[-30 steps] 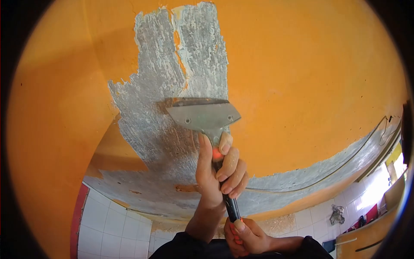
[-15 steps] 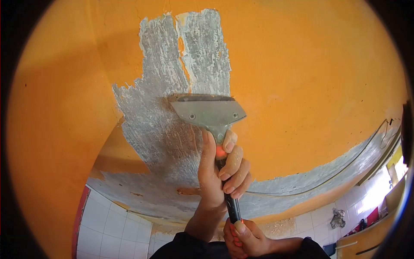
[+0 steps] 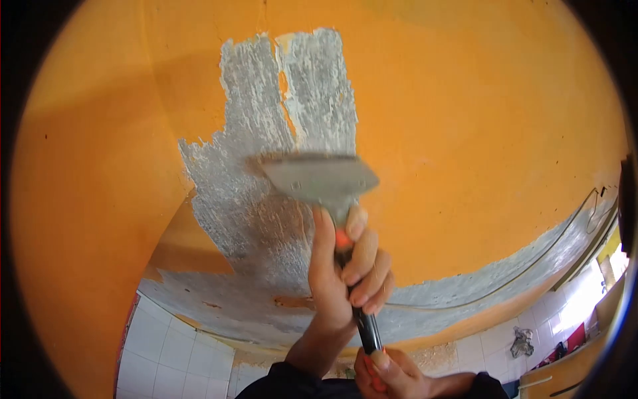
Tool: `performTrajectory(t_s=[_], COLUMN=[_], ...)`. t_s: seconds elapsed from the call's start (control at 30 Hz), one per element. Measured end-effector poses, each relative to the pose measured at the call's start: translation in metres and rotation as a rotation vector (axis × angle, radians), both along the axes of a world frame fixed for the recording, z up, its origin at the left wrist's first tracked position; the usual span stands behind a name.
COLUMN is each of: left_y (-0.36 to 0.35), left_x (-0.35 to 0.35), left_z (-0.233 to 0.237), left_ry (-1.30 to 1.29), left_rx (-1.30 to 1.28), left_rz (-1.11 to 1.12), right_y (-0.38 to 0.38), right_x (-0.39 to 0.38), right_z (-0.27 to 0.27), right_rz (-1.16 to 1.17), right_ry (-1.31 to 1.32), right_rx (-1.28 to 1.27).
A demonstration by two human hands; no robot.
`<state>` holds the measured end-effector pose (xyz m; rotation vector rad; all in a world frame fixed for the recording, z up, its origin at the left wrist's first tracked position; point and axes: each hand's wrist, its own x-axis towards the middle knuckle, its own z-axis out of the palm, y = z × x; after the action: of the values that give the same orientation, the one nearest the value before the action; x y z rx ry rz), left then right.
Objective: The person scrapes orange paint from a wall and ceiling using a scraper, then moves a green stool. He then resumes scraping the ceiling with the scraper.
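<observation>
A long-handled scraper [image 3: 322,178] with a wide grey metal head and a black and orange handle is held up against the wall. Its blade edge lies over the lower part of a bare grey patch [image 3: 252,100], the right end overlapping the orange paint [image 3: 478,146]. My left hand [image 3: 342,272] is closed around the handle just under the head, thumb on the left side and fingers curled over the right. Lower down, my right hand [image 3: 395,376] grips the orange end of the handle. The scraper head is smeared by motion.
A thin cable [image 3: 458,302] runs along a grey strip low on the wall. White tiles [image 3: 156,339] show at lower left. At lower right hangs a crumpled grey item [image 3: 522,341] near a wooden surface [image 3: 571,372] and a bright window.
The view has tilted slightly, so the wall sits lower in it. The scraper head has become blurred while staying over about the same part of the patch. Both hands keep their grip.
</observation>
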<state>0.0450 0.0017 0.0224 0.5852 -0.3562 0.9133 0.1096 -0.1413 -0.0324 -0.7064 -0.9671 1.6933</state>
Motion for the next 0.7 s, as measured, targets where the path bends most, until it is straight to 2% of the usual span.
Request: performTrajectory(t_s=[0.17,0.3,0.37,0.4,0.43,0.7], left_y=[0.002,-0.003,0.001,0.001,-0.001,-0.001], left_x=[-0.001,-0.002,-0.001,-0.002,-0.003,-0.004], left_z=[0.011,-0.016,0.0,0.004,0.001,0.005], left_ry=[-0.079,-0.073,-0.076,-0.075,-0.07,0.012], left_rx=[-0.002,-0.022,-0.017,-0.013,-0.023,0.009], left_rz=[-0.027,-0.065,-0.059,-0.049,-0.048,-0.003], right_y=[0.001,-0.002,0.0,0.003,0.004,0.002], right_x=[-0.003,-0.006,-0.009,-0.009,-0.01,-0.01], right_z=[0.005,-0.007,-0.004,0.0,0.006,0.006], right_rz=[0.017,0.011,0.021,-0.011,-0.042,-0.021], right_ry=[0.01,0.008,0.005,0.02,0.03,0.021], right_rx=[0.069,0.033,-0.015,0.044,0.103,0.065])
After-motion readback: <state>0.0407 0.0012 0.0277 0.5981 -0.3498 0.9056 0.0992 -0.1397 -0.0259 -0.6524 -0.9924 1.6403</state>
